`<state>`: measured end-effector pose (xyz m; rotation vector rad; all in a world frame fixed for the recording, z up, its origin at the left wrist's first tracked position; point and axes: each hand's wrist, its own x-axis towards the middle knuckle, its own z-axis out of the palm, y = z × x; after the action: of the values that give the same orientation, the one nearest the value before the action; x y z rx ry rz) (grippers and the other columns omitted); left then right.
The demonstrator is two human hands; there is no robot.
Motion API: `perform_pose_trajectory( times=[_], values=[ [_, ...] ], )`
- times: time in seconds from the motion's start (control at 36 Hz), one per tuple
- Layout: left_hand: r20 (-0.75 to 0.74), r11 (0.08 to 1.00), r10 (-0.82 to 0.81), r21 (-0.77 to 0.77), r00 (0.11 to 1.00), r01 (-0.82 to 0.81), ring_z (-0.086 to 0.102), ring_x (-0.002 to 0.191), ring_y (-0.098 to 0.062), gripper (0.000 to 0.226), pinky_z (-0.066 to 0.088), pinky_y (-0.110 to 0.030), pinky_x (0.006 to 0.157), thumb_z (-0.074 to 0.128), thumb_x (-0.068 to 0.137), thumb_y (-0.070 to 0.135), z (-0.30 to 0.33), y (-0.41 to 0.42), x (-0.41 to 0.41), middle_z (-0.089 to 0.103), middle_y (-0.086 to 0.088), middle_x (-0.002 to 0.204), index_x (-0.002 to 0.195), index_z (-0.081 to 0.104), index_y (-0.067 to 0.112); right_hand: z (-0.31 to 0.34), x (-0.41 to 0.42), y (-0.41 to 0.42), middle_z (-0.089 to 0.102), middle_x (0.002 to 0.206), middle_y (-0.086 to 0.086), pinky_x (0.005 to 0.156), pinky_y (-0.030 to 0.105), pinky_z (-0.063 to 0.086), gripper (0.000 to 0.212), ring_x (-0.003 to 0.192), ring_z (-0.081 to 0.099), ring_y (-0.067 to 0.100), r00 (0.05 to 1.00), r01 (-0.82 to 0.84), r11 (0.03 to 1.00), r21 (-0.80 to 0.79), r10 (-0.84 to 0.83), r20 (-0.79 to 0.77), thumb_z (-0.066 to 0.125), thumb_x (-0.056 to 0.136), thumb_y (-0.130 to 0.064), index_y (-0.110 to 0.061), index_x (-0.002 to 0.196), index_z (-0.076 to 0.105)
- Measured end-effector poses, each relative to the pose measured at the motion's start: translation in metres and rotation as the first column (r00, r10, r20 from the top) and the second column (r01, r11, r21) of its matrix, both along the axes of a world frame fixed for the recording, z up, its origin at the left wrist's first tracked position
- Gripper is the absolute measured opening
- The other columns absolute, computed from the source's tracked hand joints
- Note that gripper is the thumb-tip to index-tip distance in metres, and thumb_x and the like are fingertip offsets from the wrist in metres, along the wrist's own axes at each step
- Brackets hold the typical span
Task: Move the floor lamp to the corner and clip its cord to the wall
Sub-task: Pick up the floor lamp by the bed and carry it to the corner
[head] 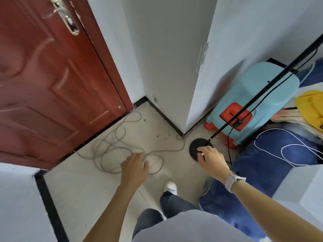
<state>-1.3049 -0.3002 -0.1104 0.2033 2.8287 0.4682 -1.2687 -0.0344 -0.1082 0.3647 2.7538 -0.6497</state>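
Right hand [211, 157] rests on the floor lamp's round base [196, 149]; left hand [135, 165] reaches into a grey cable coil [111, 144] on the floor [97, 186].

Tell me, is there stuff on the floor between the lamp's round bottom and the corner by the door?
Yes. A loose grey cable lies in tangled loops on the floor between the lamp base and the corner beside the door. The left hand is at those loops, and the right hand is on the base.
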Motion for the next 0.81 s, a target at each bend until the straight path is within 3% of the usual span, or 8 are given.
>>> perform_pose_trajectory(
  times=[0.06, 0.14, 0.28, 0.47, 0.61, 0.67, 0.72, 0.81],
  values=[
    [-0.009, 1.0, -0.031, 0.006, 0.999, 0.031, 0.056, 0.096, -0.029, 0.02, 0.042, -0.035, 0.074, 0.046, 0.089, 0.023, 0.005, 0.008, -0.045, 0.062, -0.011, 0.106, 0.103, 0.056, 0.013, 0.0, -0.026, 0.005, 0.058, 0.125, 0.009, 0.095, 0.043, 0.04, 0.034, 0.114, 0.05, 0.031, 0.995, 0.097, 0.994, -0.043, -0.097, 0.001, 0.039, 0.093, -0.026, -0.016, 0.121, 0.054],
    [0.064, 0.993, -0.116, 0.04, 0.991, 0.113, 0.05, 0.114, -0.029, 0.039, 0.042, -0.042, 0.094, 0.046, 0.091, 0.026, 0.009, 0.034, -0.08, 0.054, -0.013, 0.127, 0.127, 0.048, 0.011, 0.004, -0.042, 0.021, 0.057, 0.125, 0.011, 0.097, 0.045, 0.04, 0.034, 0.116, 0.048, 0.033, 0.97, 0.245, 0.966, -0.084, -0.243, 0.032, 0.04, 0.092, -0.024, -0.014, 0.122, 0.053],
    [0.053, 0.922, -0.38, 0.1, 0.924, 0.373, 0.049, 0.117, -0.027, 0.041, 0.041, -0.042, 0.096, 0.046, 0.092, 0.03, 0.016, 0.106, -0.141, 0.054, -0.01, 0.13, 0.129, 0.044, 0.015, 0.019, -0.066, 0.06, 0.058, 0.122, 0.013, 0.099, 0.044, 0.043, 0.033, 0.116, 0.051, 0.031, 0.87, 0.485, 0.858, -0.167, -0.493, -0.003, 0.039, 0.092, -0.022, -0.011, 0.119, 0.054],
    [0.061, 0.698, -0.66, 0.418, 0.748, 0.582, 0.044, 0.125, -0.021, 0.048, 0.036, -0.036, 0.105, 0.05, 0.091, 0.031, 0.03, 0.251, -0.2, 0.046, -0.006, 0.139, 0.134, 0.039, 0.016, 0.018, -0.071, 0.104, 0.051, 0.136, 0.011, 0.106, 0.039, 0.04, 0.042, 0.124, 0.048, 0.028, 0.647, 0.748, 0.631, -0.204, -0.763, 0.014, 0.044, 0.092, -0.024, -0.012, 0.132, 0.042],
    [0.169, 0.552, -0.784, 0.632, 0.598, 0.545, 0.036, 0.129, -0.013, 0.068, 0.033, -0.037, 0.108, 0.062, 0.085, 0.032, 0.037, 0.357, -0.216, 0.033, 0.004, 0.147, 0.141, 0.025, 0.02, 0.002, -0.079, 0.131, 0.045, 0.141, 0.011, 0.107, 0.044, 0.038, 0.053, 0.128, 0.044, 0.029, 0.465, 0.851, 0.448, -0.274, -0.886, -0.007, 0.049, 0.09, -0.025, -0.015, 0.139, 0.031],
    [0.165, 0.508, -0.812, 0.672, 0.559, 0.539, 0.039, 0.118, 0.003, 0.066, 0.034, -0.021, 0.101, 0.066, 0.083, 0.027, 0.031, 0.388, -0.213, 0.043, 0.008, 0.133, 0.138, 0.03, 0.018, -0.012, -0.081, 0.138, 0.041, 0.144, 0.012, 0.108, 0.044, 0.037, 0.06, 0.131, 0.04, 0.029, 0.428, 0.862, 0.411, -0.296, -0.904, -0.008, 0.052, 0.088, -0.026, -0.015, 0.141, 0.027],
    [0.13, 0.448, -0.844, 0.703, 0.52, 0.553, 0.049, 0.091, 0.023, 0.047, 0.037, 0.001, 0.079, 0.067, 0.083, 0.018, 0.017, 0.41, -0.21, 0.055, 0.015, 0.107, 0.124, 0.044, 0.016, -0.03, -0.085, 0.139, 0.037, 0.147, 0.011, 0.109, 0.044, 0.035, 0.067, 0.134, 0.037, 0.028, 0.388, 0.867, 0.365, -0.339, -0.922, -0.001, 0.057, 0.086, -0.027, -0.014, 0.143, 0.023],
    [0.222, 0.507, -0.801, 0.746, 0.555, 0.432, 0.057, 0.089, 0.008, 0.025, 0.042, -0.007, 0.073, 0.062, 0.085, 0.021, -0.008, 0.44, -0.199, 0.063, 0.007, 0.099, 0.109, 0.056, 0.016, -0.064, -0.083, 0.136, 0.031, 0.151, 0.008, 0.109, 0.047, 0.034, 0.073, 0.136, 0.033, 0.026, 0.298, 0.872, 0.261, -0.415, -0.954, 0.026, 0.058, 0.085, -0.029, -0.016, 0.144, 0.018]
  ],
)
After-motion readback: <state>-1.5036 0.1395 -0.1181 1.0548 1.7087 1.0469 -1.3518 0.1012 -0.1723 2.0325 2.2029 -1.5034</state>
